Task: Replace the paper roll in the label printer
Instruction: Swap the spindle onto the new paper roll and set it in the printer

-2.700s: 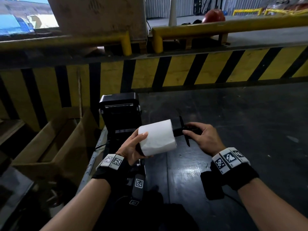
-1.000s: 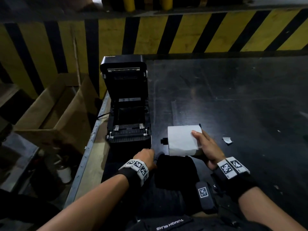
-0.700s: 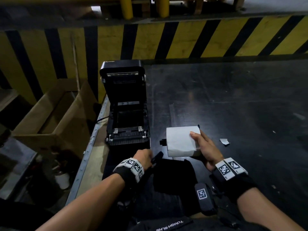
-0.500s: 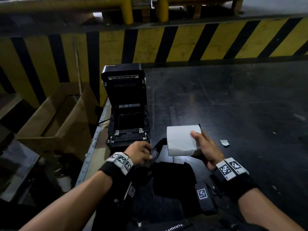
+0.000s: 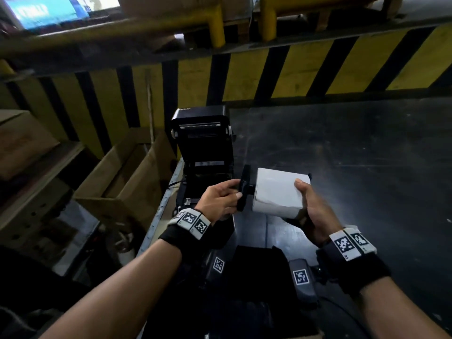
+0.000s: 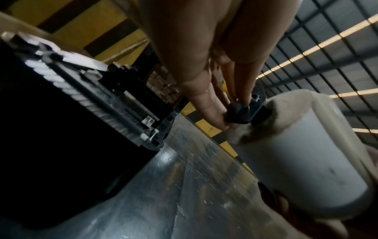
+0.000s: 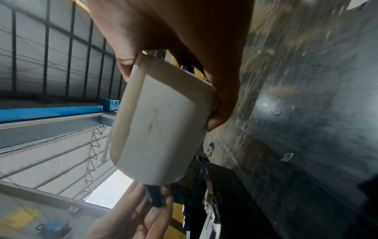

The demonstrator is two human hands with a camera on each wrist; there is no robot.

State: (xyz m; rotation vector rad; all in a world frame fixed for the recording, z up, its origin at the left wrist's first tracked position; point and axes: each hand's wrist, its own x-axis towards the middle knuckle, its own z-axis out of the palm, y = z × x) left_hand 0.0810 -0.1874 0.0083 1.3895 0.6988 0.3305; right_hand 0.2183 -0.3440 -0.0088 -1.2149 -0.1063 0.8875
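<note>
Paper roll point(image 5: 278, 193) is held in the air just to the right of the open label printer point(image 5: 204, 152), lying on its side with its axis running left to right, above the dark table point(image 5: 354, 148). The right hand point(image 5: 310, 209) cups it from the far end, thumb on top and fingers curled underneath, so that grip is full of roll. The left hand point(image 5: 219, 200) pinches a black end guide point(image 5: 244, 188) that sits on the short spindle point(image 5: 251, 189) poking out of the roll's printer-side end; the left wrist view shows fingertips point(image 6: 216, 118) closed on the black hub. The step in hand looks like seating this guide on the spindle so the roll is flanked on both sides. To do it well, keep the roll steady in the right hand and let the left do the moving: hold the guide square to the spindle, push straight along the axis, and stop once it sits close against the paper's edge without crushing it. A second flange seems to show at the roll's far end, away from the printer, though it is mostly hidden by the right hand. The printer's lid point(image 5: 203, 129) stands raised and its bay looks empty, so the loaded spindle should drop in next; I would check which way the paper unwinds before lowering it.
</note>
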